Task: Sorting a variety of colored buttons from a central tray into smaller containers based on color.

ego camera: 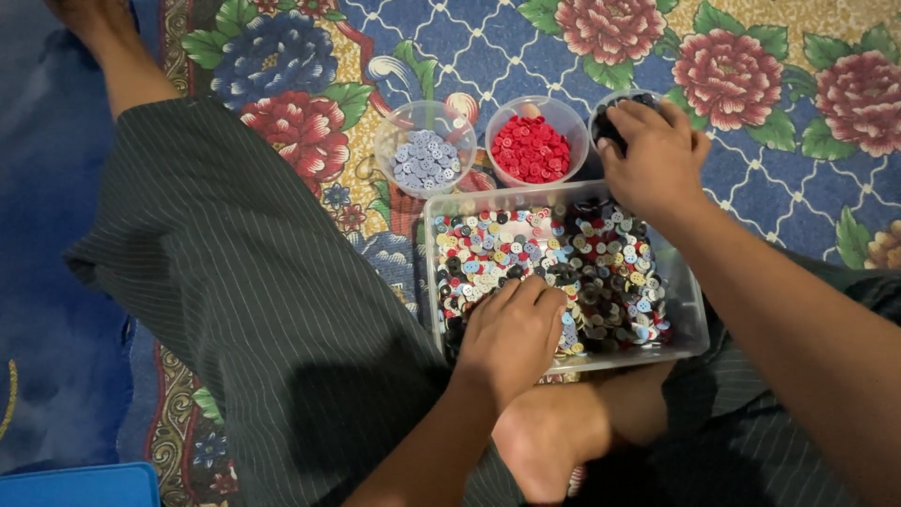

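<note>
A clear rectangular tub [693, 330] full of mixed coloured buttons sits on the floor between my legs. My left hand [511, 329] rests palm down in its near left part, fingers curled among the buttons. My right hand [654, 160] reaches past the tub's far right corner and covers a round clear bowl of black buttons [610, 117], fingertips inside it. Whether it pinches a button is hidden. Beside that bowl stand a bowl of red buttons [532, 147] and a bowl of pale blue buttons [425, 158].
A floral rug [751, 75] in blue, red and yellow lies under everything. My left leg in dark pinstriped cloth [244, 282] stretches up the left side; my bare foot [544, 437] lies under the tub's near edge. A blue box corner [80, 485] shows at bottom left.
</note>
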